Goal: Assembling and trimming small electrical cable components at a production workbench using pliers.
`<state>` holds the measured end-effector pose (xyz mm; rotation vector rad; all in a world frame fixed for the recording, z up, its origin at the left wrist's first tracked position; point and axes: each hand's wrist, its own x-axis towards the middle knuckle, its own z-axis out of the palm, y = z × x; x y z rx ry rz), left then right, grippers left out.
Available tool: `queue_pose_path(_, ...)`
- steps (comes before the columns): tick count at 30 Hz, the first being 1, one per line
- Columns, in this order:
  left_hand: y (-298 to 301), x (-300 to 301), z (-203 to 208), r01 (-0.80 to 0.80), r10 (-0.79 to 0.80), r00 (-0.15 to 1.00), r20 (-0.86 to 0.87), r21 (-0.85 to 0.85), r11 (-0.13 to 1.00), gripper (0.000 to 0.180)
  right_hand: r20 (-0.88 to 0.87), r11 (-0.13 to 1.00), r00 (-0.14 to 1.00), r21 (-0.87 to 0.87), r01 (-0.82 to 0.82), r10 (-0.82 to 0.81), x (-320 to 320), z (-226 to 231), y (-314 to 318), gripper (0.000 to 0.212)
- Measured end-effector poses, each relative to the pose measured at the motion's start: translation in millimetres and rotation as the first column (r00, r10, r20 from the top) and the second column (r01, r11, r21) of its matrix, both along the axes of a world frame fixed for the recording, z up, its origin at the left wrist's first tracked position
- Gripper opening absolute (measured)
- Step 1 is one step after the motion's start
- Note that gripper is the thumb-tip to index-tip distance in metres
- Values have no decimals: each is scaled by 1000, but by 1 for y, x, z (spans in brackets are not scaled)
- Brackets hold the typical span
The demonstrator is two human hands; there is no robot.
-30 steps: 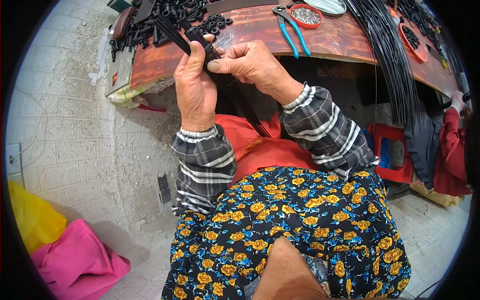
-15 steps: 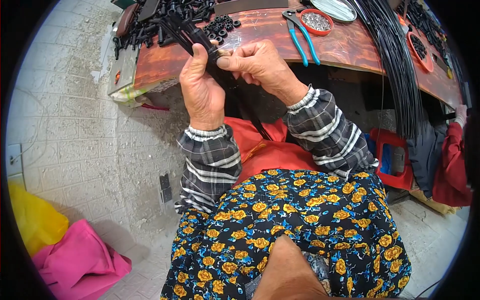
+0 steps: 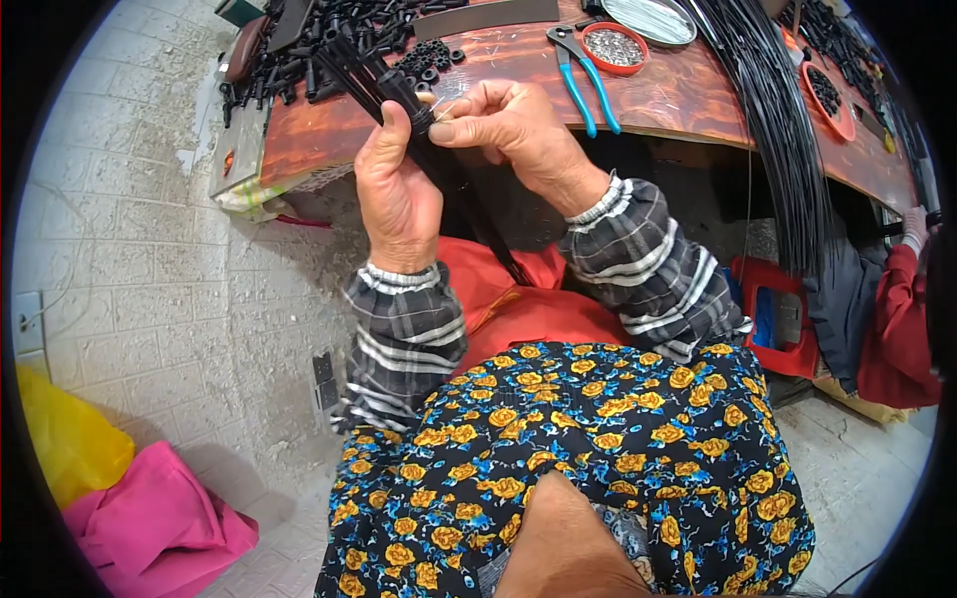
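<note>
A bundle of thin black rods (image 3: 464,199) slants from above the table's edge down to the red cloth (image 3: 528,299) over my lap. Around its upper part my left hand (image 3: 399,179) is closed, thumb pointing up. My right hand (image 3: 513,130) pinches at the side of the bundle, thumb against forefinger, close to the left fingers. A fine pale strand shows near those fingertips; what exactly the pinch holds is too small to make out. Beyond the hands lie small black rings (image 3: 429,60) and a heap of black tubular parts (image 3: 299,75).
On the reddish wooden table (image 3: 688,95) are blue-handled pliers (image 3: 583,80), a red dish of small metal bits (image 3: 614,48) and a tray of pale strips (image 3: 653,18). Long black rods (image 3: 788,149) hang over the edge. At far right is another person's red sleeve (image 3: 897,319).
The view has shifted slightly, so the table things sit a little further left. Both hands keep their hold on the bundle, with the right fingers moving only slightly.
</note>
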<state>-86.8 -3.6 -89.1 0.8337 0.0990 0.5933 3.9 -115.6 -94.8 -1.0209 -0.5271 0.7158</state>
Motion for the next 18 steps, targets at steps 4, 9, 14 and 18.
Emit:
queue_pose_path(4, -6, -5, 9, 88, -84, 995, -51, 99, 991, 29, 190, 998, 982, -59, 32, -21, 12, 5, -12, 32)
queue_pose_path(9, -6, -13, 12, 277, -268, 958, -104, 80, 958, 32, 338, 979, 923, -147, -141, 183, 25, 16, -25, 32)
queue_pose_path(14, -11, -7, 5, 440, -426, 897, -117, 319, 840, 53, 322, 934, 890, 43, -354, 322, 28, 23, -39, 8)
queue_pose_path(18, -22, 4, -7, 431, -457, 881, 123, 193, 882, 53, 432, 972, 900, 180, -150, 59, 23, 8, -31, 14)
